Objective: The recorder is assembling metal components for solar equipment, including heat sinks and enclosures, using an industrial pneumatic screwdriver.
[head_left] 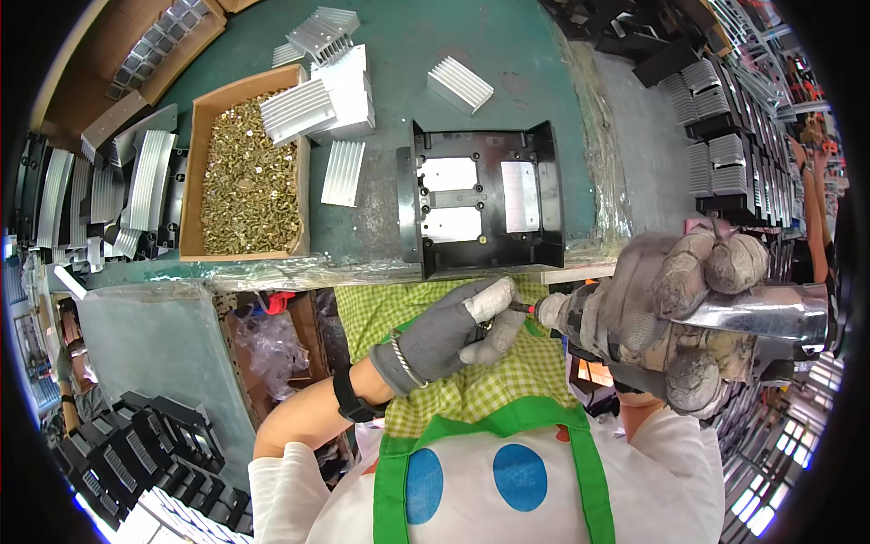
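My right hand [689, 308], in a worn grey-white glove, is wrapped round a power screwdriver [761, 315] with a shiny metal body. Its thin bit [523, 308], dark with a red part, points left. At the bit's tip, my gloved left hand [453, 335] is closed in a pinch, with a small brass-coloured glint between thumb and fingers that looks like a screw, mostly hidden. Both hands are in front of the bench edge. Just beyond them lies a black housing [462, 199] with raised sides; bright metal plates [450, 174] show through its openings.
Left of the housing stands a cardboard box [188, 218] of brass-coloured screws [249, 181]. Silver finned heat sinks [343, 172] lie around it, several stacked on a white block [349, 86]. More black housings with heat sinks [725, 163] stand at right. A plastic-wrapped edge [362, 272] borders the green bench.
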The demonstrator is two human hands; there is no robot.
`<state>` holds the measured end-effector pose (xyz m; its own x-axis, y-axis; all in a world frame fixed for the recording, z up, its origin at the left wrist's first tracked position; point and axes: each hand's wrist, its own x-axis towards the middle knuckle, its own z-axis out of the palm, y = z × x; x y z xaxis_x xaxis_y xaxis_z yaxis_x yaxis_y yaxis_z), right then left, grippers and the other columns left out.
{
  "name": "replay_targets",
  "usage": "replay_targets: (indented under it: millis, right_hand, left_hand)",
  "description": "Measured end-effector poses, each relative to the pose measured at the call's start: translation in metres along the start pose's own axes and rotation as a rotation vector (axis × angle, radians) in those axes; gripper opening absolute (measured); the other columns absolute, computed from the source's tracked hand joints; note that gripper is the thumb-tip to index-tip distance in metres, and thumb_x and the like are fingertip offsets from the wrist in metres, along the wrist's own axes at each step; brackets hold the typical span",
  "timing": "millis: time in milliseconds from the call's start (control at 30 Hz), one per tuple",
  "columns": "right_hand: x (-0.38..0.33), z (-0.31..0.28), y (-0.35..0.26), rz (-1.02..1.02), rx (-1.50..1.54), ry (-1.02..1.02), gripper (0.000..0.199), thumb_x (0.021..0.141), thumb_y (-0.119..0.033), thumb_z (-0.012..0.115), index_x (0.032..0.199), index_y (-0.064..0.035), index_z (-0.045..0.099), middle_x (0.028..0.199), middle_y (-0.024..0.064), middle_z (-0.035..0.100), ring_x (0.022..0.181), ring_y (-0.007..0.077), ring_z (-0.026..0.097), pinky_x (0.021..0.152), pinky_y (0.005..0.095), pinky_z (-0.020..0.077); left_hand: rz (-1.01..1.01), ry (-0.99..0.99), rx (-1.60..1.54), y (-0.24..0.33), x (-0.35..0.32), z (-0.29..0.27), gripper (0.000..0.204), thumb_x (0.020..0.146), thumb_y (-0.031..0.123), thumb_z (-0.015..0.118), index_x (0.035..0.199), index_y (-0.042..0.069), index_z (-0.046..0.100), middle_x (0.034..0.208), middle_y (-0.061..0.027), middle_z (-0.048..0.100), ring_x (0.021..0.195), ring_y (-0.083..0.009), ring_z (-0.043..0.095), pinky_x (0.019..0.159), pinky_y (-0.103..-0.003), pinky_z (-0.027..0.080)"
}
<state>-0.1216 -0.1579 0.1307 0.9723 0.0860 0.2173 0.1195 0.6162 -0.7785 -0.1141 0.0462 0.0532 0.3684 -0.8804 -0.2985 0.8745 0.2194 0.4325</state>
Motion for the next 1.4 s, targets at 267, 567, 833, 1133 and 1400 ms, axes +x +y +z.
replay_targets:
  millis: [267,567,833,1133,1400]
  right_hand:
    - [0.004,-0.004,-0.002,-0.028,-0.036,0.028,0.058,0.089,-0.029,0.072,0.135,-0.0035,0.046,0.125,0.0210,0.055,0.105,0.0311,0.063,0.085,0.0441,0.0601]
    - [0.010,-0.009,-0.006,-0.031,-0.053,0.048,0.058,0.088,-0.026,0.074,0.135,-0.0052,0.046,0.124,0.0194,0.055,0.104,0.0297,0.062,0.084,0.0440,0.0598]
    - [0.008,-0.007,-0.003,-0.046,-0.061,0.028,0.059,0.088,-0.024,0.075,0.135,-0.0067,0.045,0.122,0.0180,0.055,0.102,0.0286,0.062,0.083,0.0439,0.0595]
    - [0.002,-0.003,0.000,-0.075,-0.083,0.006,0.059,0.087,-0.022,0.076,0.135,-0.0084,0.045,0.121,0.0164,0.055,0.101,0.0273,0.062,0.082,0.0438,0.0591]
    - [-0.003,0.000,-0.002,-0.124,-0.103,-0.019,0.060,0.086,-0.020,0.078,0.135,-0.0098,0.045,0.120,0.0150,0.056,0.100,0.0261,0.062,0.081,0.0437,0.0588]
  left_hand:
    - [0.011,0.130,0.061,0.000,0.001,0.012,0.045,0.104,0.048,0.046,0.094,0.005,0.056,0.068,-0.0009,0.053,0.050,-0.0057,0.039,0.044,-0.022,0.029]
    - [-0.010,0.128,-0.008,-0.004,0.001,0.002,0.042,0.104,0.047,0.045,0.100,0.007,0.057,0.063,-0.0009,0.048,0.045,-0.0082,0.035,0.046,-0.024,0.029]
    - [-0.016,0.048,-0.024,0.003,0.002,0.003,0.049,0.104,0.051,0.043,0.091,0.005,0.055,0.066,0.0000,0.047,0.049,-0.0074,0.035,0.045,-0.023,0.026]
    - [-0.036,0.068,0.025,0.004,0.002,0.007,0.047,0.104,0.049,0.045,0.086,0.006,0.055,0.064,0.0009,0.046,0.048,-0.0053,0.035,0.044,-0.023,0.028]
    - [-0.016,0.086,0.059,0.004,0.000,0.005,0.047,0.105,0.047,0.044,0.099,0.003,0.057,0.072,-0.0020,0.053,0.055,-0.0077,0.047,0.048,-0.023,0.036]
